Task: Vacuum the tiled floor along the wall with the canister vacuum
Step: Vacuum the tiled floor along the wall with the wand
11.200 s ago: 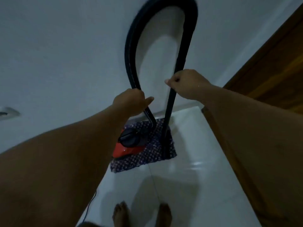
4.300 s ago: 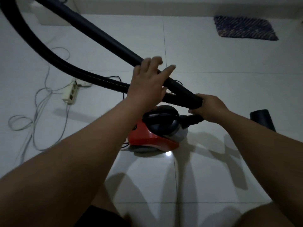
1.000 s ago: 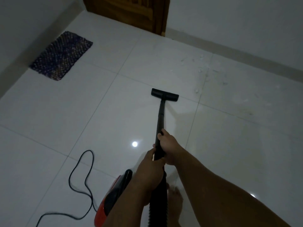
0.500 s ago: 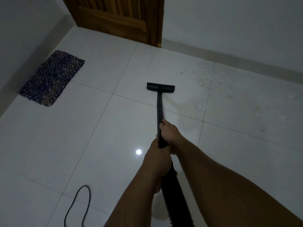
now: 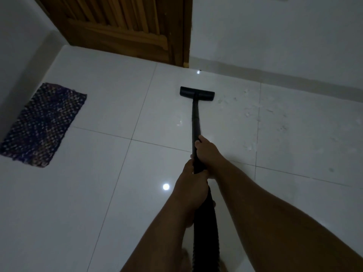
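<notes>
A black vacuum wand [image 5: 196, 122] runs away from me to a flat black floor nozzle [image 5: 197, 93] resting on the white tiled floor [image 5: 110, 107], a short way from the far wall. My right hand [image 5: 206, 149] grips the wand higher up. Just behind it, my left hand [image 5: 191, 185] is closed around the wand where the ribbed black hose [image 5: 204, 228] begins. The hose drops between my forearms to the bottom edge. The canister is out of view. Pale dust and crumbs [image 5: 247, 114] lie on the tiles right of the nozzle.
A wooden door [image 5: 121, 24] stands at the back, left of the white wall [image 5: 275, 32] and its grey skirting [image 5: 275, 75]. A dark woven mat [image 5: 43, 124] lies by the left wall. My bare foot [image 5: 185, 256] shows beside the hose.
The nozzle has slid forward toward the door and far wall, and the view has moved closer. The black power cord on the floor has left the frame. Both hands keep their grip.
</notes>
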